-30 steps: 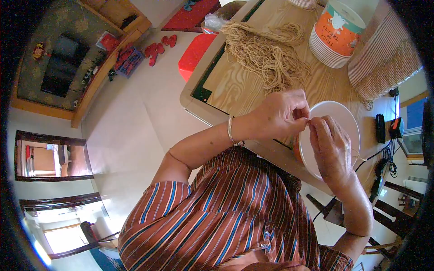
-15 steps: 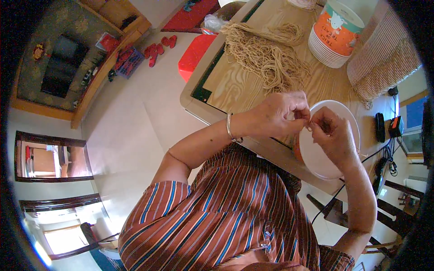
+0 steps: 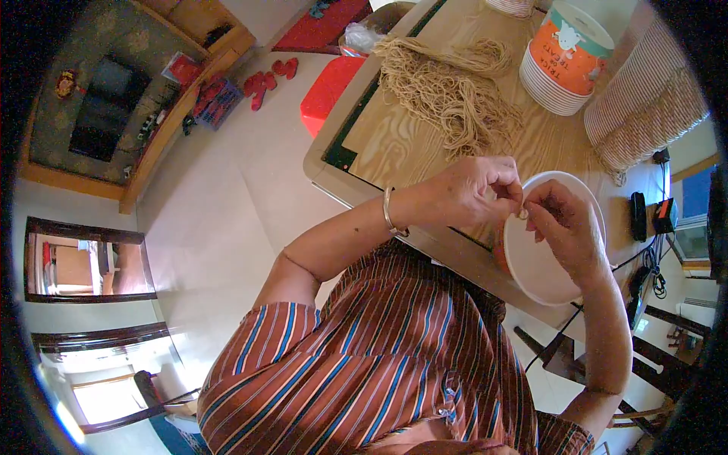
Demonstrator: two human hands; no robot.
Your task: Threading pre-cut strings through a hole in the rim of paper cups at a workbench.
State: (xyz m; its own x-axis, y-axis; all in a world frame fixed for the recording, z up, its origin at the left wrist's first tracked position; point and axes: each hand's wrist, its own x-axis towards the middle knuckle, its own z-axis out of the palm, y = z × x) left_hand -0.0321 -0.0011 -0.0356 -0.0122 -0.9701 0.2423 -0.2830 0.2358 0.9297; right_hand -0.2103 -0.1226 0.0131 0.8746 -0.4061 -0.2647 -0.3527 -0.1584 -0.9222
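Note:
My left hand (image 3: 485,188), with a bangle on its wrist, has thumb and fingers pinched at the near-left rim of a white-lined paper bucket (image 3: 552,287). Fingertip to fingertip with it, my right hand (image 3: 565,227) pinches too, over the bucket's mouth. A tiny pale bit shows between the fingertips, too small to name. The bucket is tipped so that its white inside faces me; a strip of orange outside shows on its left. Beyond my hands a loose tangle of tan cord (image 3: 455,95) lies on the wooden table.
A stack of orange and green paper buckets (image 3: 565,61) stands at the table's far right, beside a striped woven piece (image 3: 644,106). Black cables and adapters (image 3: 652,216) lie at the right edge. A red stool (image 3: 326,95) is left of the table (image 3: 371,144).
My right hand has shifted very slightly, its fingers opening the pinch a little and showing the pale bit more. My left hand stays almost in place.

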